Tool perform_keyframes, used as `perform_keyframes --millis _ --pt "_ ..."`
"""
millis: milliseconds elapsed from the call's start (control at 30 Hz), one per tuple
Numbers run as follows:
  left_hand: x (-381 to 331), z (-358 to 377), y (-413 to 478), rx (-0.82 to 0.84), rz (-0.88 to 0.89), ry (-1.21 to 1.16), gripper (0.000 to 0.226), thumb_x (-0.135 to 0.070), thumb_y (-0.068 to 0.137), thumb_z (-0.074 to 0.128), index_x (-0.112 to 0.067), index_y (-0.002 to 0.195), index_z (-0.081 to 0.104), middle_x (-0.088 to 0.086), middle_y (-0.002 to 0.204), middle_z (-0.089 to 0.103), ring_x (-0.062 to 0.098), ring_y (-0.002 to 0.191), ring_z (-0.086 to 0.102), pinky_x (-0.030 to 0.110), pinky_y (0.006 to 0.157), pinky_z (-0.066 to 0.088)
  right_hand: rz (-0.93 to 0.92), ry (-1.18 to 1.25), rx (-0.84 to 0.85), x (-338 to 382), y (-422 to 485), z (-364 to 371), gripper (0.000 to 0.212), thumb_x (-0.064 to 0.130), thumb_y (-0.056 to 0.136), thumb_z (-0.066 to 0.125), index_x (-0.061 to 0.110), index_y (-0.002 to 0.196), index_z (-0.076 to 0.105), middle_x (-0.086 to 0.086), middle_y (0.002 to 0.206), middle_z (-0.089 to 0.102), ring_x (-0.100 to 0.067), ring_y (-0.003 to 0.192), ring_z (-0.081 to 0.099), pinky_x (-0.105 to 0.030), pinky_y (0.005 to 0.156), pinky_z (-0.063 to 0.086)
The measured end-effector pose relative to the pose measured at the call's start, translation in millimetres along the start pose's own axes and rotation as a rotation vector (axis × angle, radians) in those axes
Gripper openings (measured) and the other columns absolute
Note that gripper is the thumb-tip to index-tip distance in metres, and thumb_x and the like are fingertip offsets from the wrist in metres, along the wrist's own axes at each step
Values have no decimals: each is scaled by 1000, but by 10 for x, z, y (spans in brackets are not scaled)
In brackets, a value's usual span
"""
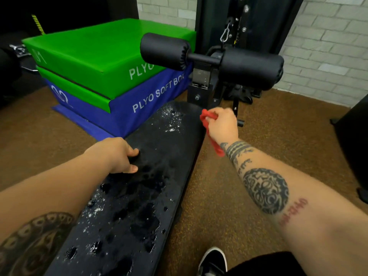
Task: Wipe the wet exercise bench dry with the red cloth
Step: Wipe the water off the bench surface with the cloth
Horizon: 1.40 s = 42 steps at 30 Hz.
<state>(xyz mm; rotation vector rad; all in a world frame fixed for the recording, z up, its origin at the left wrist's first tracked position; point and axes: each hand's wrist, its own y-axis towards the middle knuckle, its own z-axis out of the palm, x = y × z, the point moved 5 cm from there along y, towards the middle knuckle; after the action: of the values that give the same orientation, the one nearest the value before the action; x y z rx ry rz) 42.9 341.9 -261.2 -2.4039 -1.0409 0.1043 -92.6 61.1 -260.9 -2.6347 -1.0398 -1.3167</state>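
Observation:
A long black exercise bench (159, 156) runs from the lower left toward the far middle, its pad covered with water drops and puddles. My left hand (117, 154) grips the bench's left edge about midway along, fingers curled over the rim. My right hand (223, 124) holds the red cloth (207, 118) just off the bench's right edge near the far end; a strip of the cloth hangs down below my wrist over the floor.
Two black foam roller pads (251, 66) on a metal post stand beyond the bench's far end. A green and blue stack of plyo soft boxes (111, 62) sits at the left. Brown speckled floor (258, 124) lies to the right, and my black shoe (215, 259) is below.

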Motion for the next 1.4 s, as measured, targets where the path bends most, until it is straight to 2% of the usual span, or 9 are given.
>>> perform_keyframes --millis 233,433,600,700,800,900,1100,1267,1400 --pt "1 29 33 -12 5 -24 68 -62 84 62 -50 146 38 -3 148 46 28 132 46 41 107 42 -215 -531 363 269 233 332 37 36 91 66 15 121 68 -16 120 59 -35 110 61 -35 97 48" --pt "-5 46 21 -23 4 -36 67 -62 83 62 -51 145 38 -2 147 46 29 131 47 44 105 44 -306 -448 363 322 -152 281 22 17 89 65 21 110 73 3 102 57 -21 103 61 -25 91 44" --pt "1 76 29 -11 -6 -70 67 -60 82 63 -52 144 38 -2 145 47 30 129 48 46 104 45 -423 -227 727 457 -598 122 25 11 84 72 30 99 77 9 104 66 -9 97 64 -21 87 49" --pt "11 91 28 -14 -12 -85 67 -60 81 64 -53 143 39 -1 144 47 30 130 48 46 104 45 -283 -108 491 410 -284 53 25 13 85 70 33 99 77 5 106 68 -11 98 65 -27 92 51" --pt "-6 67 24 -25 -14 -82 66 -59 82 66 -53 143 41 -1 143 48 29 129 47 46 104 45 -209 -230 330 313 -60 282 32 15 88 66 25 117 72 -5 116 62 -24 109 62 -32 99 48" --pt "-23 37 6 -13 -15 -65 65 -57 85 65 -51 144 39 -1 145 46 29 130 46 46 104 45 -227 -408 387 305 -146 552 33 15 90 59 26 120 70 -7 120 53 -34 110 56 -40 100 47" --pt "-23 34 1 -4 -10 -43 65 -58 86 63 -51 145 37 0 146 45 30 131 45 46 103 46 -331 -207 557 449 -706 433 44 -1 72 53 28 93 77 9 108 63 -15 103 68 -33 100 51" --pt "-10 87 18 0 -6 -25 66 -60 87 59 -51 147 34 2 150 42 31 133 43 47 104 45 -357 -54 750 622 -1177 146 30 -2 80 69 22 94 80 17 97 65 11 87 61 -2 85 42" --pt "-5 86 26 -26 -1 -32 65 -60 87 59 -52 146 34 2 148 43 32 133 43 48 104 44 -124 124 511 638 -902 -12 25 8 81 72 29 92 78 10 91 72 5 79 63 -8 74 46"
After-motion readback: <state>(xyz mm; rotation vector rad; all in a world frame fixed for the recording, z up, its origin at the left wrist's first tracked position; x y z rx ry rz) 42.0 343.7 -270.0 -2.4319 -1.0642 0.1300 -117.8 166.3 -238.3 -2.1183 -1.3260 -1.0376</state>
